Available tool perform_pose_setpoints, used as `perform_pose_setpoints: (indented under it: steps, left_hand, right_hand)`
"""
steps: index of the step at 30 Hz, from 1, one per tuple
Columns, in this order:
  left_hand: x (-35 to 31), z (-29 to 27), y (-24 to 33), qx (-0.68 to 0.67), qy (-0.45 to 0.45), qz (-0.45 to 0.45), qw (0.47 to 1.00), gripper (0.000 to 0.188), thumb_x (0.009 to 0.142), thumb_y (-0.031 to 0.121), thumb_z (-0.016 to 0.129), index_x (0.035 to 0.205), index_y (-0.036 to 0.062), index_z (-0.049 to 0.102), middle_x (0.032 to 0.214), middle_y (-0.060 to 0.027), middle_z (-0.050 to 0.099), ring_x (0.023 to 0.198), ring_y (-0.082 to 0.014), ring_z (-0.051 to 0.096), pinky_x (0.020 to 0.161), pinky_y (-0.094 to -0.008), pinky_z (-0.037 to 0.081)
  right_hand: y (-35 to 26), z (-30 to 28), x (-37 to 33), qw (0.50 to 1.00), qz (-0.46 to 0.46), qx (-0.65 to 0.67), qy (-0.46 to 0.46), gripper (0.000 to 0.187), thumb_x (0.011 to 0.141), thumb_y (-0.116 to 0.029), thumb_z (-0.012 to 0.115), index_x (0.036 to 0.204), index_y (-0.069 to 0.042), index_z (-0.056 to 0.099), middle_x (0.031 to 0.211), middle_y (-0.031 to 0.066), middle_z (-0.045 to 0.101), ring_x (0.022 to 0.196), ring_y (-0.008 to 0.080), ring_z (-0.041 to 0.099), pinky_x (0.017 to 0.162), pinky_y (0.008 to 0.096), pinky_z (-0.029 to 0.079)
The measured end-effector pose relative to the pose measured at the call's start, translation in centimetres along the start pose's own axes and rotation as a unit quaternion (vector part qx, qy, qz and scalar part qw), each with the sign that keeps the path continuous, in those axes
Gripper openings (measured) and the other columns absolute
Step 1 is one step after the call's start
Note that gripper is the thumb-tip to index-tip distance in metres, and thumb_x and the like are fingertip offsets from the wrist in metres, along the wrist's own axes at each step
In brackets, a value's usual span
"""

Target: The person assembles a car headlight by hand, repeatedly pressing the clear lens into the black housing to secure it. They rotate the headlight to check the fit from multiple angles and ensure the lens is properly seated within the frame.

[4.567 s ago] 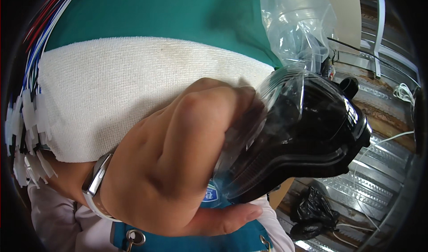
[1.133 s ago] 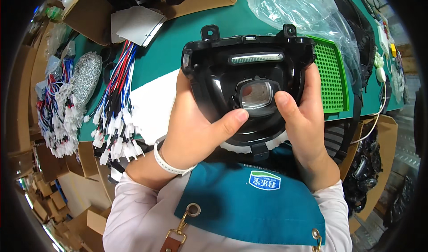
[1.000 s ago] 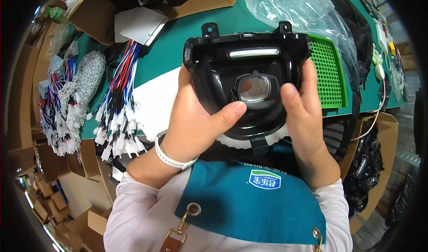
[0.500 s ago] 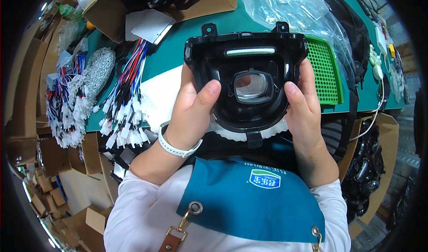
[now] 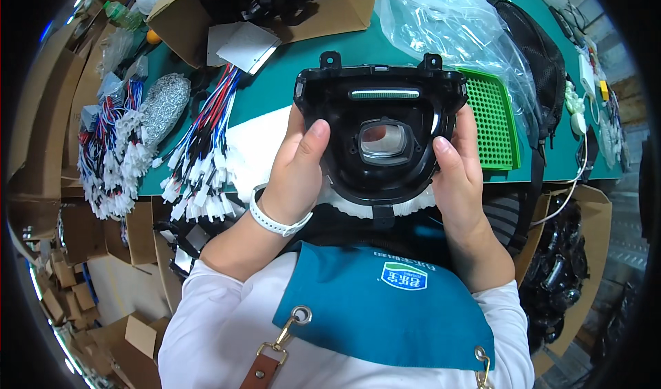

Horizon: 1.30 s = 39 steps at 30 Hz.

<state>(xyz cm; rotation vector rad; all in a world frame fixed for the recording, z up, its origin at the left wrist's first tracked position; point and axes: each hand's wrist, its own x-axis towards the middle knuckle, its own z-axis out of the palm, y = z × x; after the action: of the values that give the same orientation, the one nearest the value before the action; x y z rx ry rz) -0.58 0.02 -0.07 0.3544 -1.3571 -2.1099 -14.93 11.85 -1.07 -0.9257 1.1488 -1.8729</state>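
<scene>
Between my two hands is a black vehicle headlight (image 5: 337, 141), held up over the near edge of the table. It has a squarish projector lens in the middle, a narrow light strip above it and mounting tabs at top and bottom. My left hand (image 5: 296, 158) grips its left side, thumb on the front face. On the opposite side my right hand (image 5: 457, 169) holds it the same way. The fingers of both hands are mostly hidden behind the housing. Beneath the headlight lies white sheet material (image 5: 258, 151), partly covered by it.
Bundles of wires with white connectors (image 5: 203, 182) hang over the table's front edge at left, beside a silvery wrapped bundle (image 5: 167, 107). A cardboard box (image 5: 337, 10) of black parts stands behind. Right are a green perforated tray (image 5: 492, 124), clear plastic (image 5: 447, 24) and a black bag (image 5: 540, 72).
The headlight, with both hands still on it, appears slightly lower and a little smaller, its top edge tipped slightly. The surrounding view has shifted a little.
</scene>
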Motion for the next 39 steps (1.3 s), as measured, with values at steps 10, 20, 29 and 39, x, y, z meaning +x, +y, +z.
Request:
perform_pose_setpoints:
  steps: [10, 20, 29, 39]
  left_hand:
    - [0.2, 0.2, 0.3, 0.037, 0.029, -0.021, 0.999, 0.059, 0.083, 0.022, 0.056, 0.133, 0.0033, 0.029, 0.121, -0.0150, 0.051, 0.110, -0.0232, 0.055, 0.095, -0.0353, 0.046]
    - [0.0, 0.1, 0.2, 0.049, 0.037, -0.024, 0.998, 0.057, 0.084, 0.019, 0.053, 0.133, 0.0025, 0.029, 0.122, -0.0146, 0.051, 0.112, -0.0224, 0.053, 0.097, -0.0347, 0.043]
    - [0.0, 0.1, 0.3, 0.042, 0.030, -0.032, 0.998, 0.054, 0.084, 0.016, 0.050, 0.133, 0.0029, 0.029, 0.122, -0.0147, 0.051, 0.113, -0.0223, 0.053, 0.097, -0.0344, 0.043]
    - [0.1, 0.1, 0.1, 0.048, 0.024, -0.024, 0.998, 0.056, 0.084, 0.014, 0.050, 0.134, 0.0027, 0.028, 0.125, -0.0133, 0.047, 0.115, -0.0204, 0.050, 0.099, -0.0334, 0.041]
  right_hand:
    - [0.1, 0.3, 0.1, 1.000, -0.014, 0.015, 0.019, 0.056, 0.089, -0.011, 0.048, 0.137, 0.003, 0.021, 0.121, 0.0152, 0.048, 0.110, 0.0180, 0.049, 0.095, 0.0313, 0.040]
    - [0.1, 0.1, 0.0, 0.999, -0.013, -0.036, 0.009, 0.058, 0.089, -0.012, 0.046, 0.139, 0.001, 0.020, 0.127, 0.0138, 0.043, 0.115, 0.0184, 0.046, 0.098, 0.0309, 0.037]
    - [0.0, 0.1, -0.1, 0.998, -0.006, -0.057, 0.007, 0.060, 0.089, -0.012, 0.045, 0.141, 0.000, 0.019, 0.131, 0.0132, 0.040, 0.119, 0.0196, 0.044, 0.101, 0.0315, 0.035]
    - [1.4, -0.2, -0.5, 0.982, -0.126, -0.129, 0.060, 0.064, 0.086, -0.012, 0.052, 0.137, 0.006, 0.016, 0.129, 0.0186, 0.037, 0.119, 0.0230, 0.040, 0.100, 0.0363, 0.034]
